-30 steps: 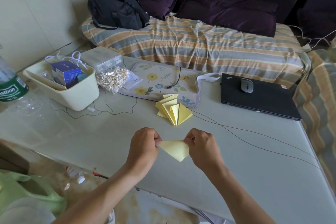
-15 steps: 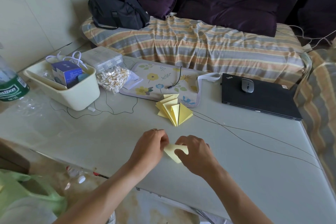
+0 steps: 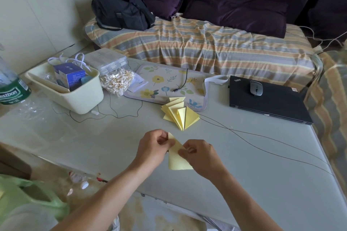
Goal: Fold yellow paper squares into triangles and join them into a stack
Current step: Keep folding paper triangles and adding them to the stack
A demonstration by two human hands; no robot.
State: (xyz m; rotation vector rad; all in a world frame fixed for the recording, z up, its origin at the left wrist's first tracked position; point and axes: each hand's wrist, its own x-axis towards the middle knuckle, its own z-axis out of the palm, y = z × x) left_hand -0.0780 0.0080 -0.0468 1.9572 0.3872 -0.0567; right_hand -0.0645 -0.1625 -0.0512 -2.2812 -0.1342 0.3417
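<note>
Head view showed the left hand (image 3: 153, 149) and right hand (image 3: 201, 157) both pinching a yellow paper piece (image 3: 177, 157) over the table (image 3: 262, 174), near the stack of folded triangles (image 3: 180, 113).

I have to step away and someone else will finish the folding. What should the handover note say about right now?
Left hand: pinches the top corner of the yellow paper piece.
Right hand: pinches the same piece at its right side, above the table.
Done: several folded triangles sit joined in a fanned stack at the edge of the floral mat.
Left: finish folding the held piece, then join it to the stack. No spare unfolded squares are visible.
</note>
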